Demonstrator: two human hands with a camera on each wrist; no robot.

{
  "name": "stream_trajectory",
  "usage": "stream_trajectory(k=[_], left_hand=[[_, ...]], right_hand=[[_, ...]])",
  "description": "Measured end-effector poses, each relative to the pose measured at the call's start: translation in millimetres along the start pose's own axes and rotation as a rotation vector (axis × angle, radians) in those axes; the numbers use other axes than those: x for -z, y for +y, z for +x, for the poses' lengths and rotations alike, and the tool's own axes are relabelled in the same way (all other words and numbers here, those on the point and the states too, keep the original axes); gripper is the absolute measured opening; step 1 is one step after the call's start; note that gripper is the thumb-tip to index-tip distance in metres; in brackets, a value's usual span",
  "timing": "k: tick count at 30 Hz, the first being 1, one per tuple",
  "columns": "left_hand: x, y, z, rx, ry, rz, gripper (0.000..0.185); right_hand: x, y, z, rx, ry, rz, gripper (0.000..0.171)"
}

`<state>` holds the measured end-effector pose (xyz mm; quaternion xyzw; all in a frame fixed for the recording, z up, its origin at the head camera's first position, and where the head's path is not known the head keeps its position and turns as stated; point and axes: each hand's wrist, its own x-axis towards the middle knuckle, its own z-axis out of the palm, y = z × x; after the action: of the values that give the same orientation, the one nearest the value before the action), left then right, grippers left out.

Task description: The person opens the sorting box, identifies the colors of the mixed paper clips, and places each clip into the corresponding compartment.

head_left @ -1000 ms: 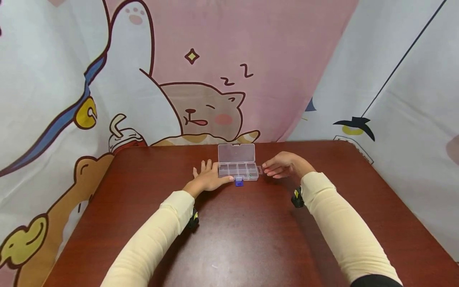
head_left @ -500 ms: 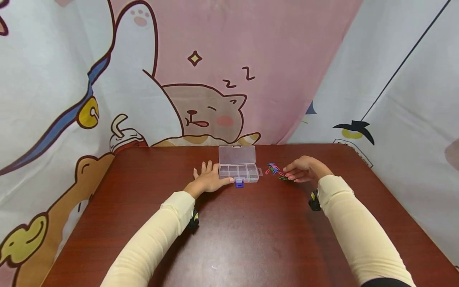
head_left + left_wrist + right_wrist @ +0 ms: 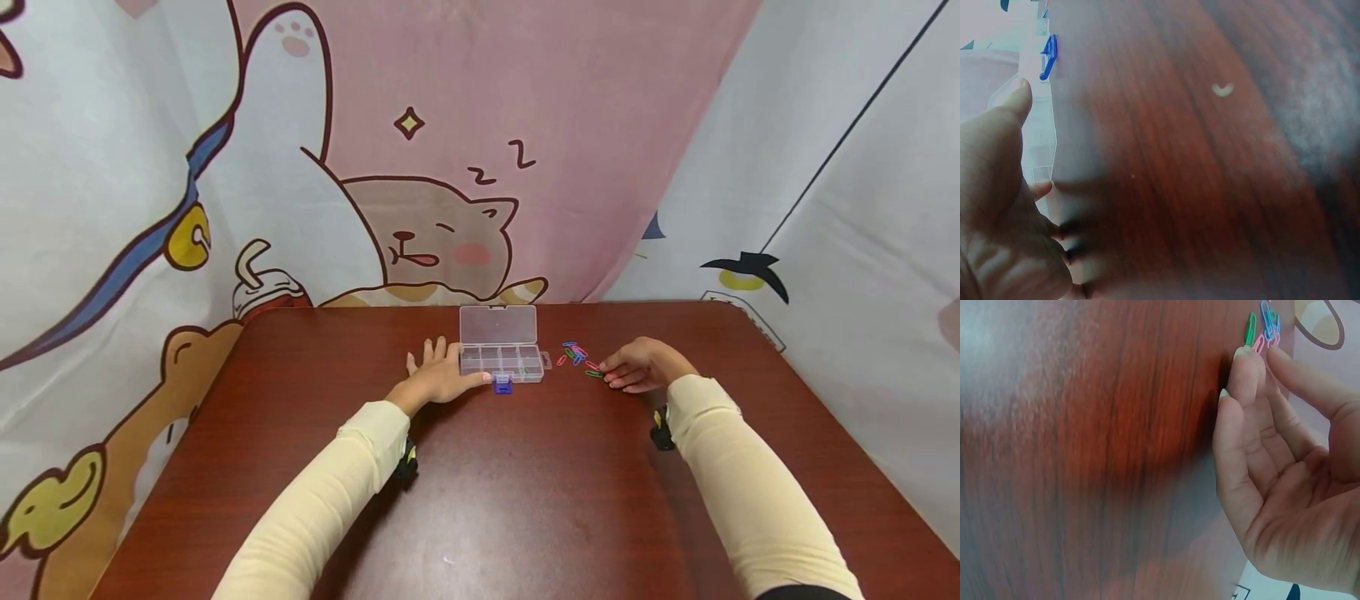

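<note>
A clear compartment box (image 3: pixel 522 377) stands on the table with its lid (image 3: pixel 498 324) raised and its blue latch (image 3: pixel 502 388) hanging at the front. My left hand (image 3: pixel 437 380) rests at the box's left end, fingers spread and fairly straight, thumb along the front edge. Several coloured paper clips (image 3: pixel 578 351) lie right of the box. My right hand (image 3: pixel 643 365) is at their right side, its fingertips by a green paper clip (image 3: pixel 1250 328) and a pink paper clip (image 3: pixel 1259 343). A gap shows between thumb and fingers; whether they touch a clip I cannot tell.
The brown wooden table (image 3: pixel 495 500) reaches back to a printed cloth (image 3: pixel 600 125) with a sleeping cat. A clear hanging tab (image 3: pixel 546 360) sticks out of the box's right end. Something small and green (image 3: pixel 525 371) shows in a front right compartment.
My right hand has moved right from beside the box, uncovering the paper clips, then lowered slightly at their right side. My left hand has stayed at the box.
</note>
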<state>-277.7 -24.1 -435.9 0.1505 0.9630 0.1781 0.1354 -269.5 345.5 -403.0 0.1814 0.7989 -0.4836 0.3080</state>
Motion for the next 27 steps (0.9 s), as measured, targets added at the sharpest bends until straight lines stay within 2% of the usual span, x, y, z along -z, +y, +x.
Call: stream_trajectory(k=[7,14,16,27], left_hand=[[0.3,0.2,1.8,-0.002,0.007,-0.023,0.098],[1.5,-0.8,2.2,-0.001,0.020,-0.014,0.096],[1.6,-0.2,1.7,-0.001,0.021,-0.009,0.096],[1.1,2.5,-3.0,0.003,0.006,0.005,0.096]], right_hand=[[-7.9,-9.4,-3.1,0.020,0.060,-0.088,0.022],[-21.6,-21.6,-5.0,0.072,0.147,-0.290,0.023],[-24.7,-23.0,-3.7,0.073,0.153,-0.315,0.022],[-28.9,-18.8,-0.6,0.023,0.099,-0.310,0.020]])
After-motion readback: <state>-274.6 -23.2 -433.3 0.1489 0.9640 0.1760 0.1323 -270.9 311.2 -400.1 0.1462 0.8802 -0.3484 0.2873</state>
